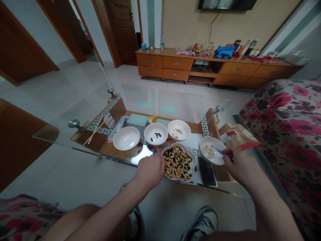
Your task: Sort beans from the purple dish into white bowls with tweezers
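Observation:
A flower-shaped bowl (192, 160) of mixed black, yellow and white beans sits on the glass table at its near edge. My left hand (149, 171) is closed against the bowl's left rim. My right hand (238, 163) is closed on blue tweezers (218, 151), whose tips reach over a white bowl (220, 160) of pale beans at the right. Behind stand three white bowls: an empty bowl (126, 138), a second bowl (155, 133) with a few black beans and a third bowl (179, 129) with a few yellow beans.
Wooden chopsticks (96, 130) lie at the left of the glass table (82, 110). A dark phone (207, 172) lies beside the mixed bowl. A brown paper bag (235, 135) rests at the right by a floral sofa (288, 124). A wooden cabinet (213, 67) lines the far wall.

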`<control>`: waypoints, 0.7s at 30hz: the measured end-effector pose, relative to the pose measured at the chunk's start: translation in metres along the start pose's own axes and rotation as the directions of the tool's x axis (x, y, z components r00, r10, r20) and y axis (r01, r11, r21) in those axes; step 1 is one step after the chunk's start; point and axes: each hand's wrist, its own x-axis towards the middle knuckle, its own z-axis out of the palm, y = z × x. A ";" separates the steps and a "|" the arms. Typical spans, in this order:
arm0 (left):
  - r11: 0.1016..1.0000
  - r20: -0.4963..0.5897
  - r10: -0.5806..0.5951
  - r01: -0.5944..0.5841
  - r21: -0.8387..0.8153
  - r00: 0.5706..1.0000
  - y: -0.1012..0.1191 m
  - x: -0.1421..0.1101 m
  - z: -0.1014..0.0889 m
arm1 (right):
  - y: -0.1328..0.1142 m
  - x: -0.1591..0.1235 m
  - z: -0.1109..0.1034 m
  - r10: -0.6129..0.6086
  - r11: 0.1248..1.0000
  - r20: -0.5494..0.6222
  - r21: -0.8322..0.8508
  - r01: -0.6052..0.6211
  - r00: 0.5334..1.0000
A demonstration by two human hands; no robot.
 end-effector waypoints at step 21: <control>1.000 -0.033 0.013 -0.013 0.021 0.999 -0.002 0.000 0.002 | -0.001 0.000 0.007 -0.062 0.991 -0.102 0.115 0.073 0.993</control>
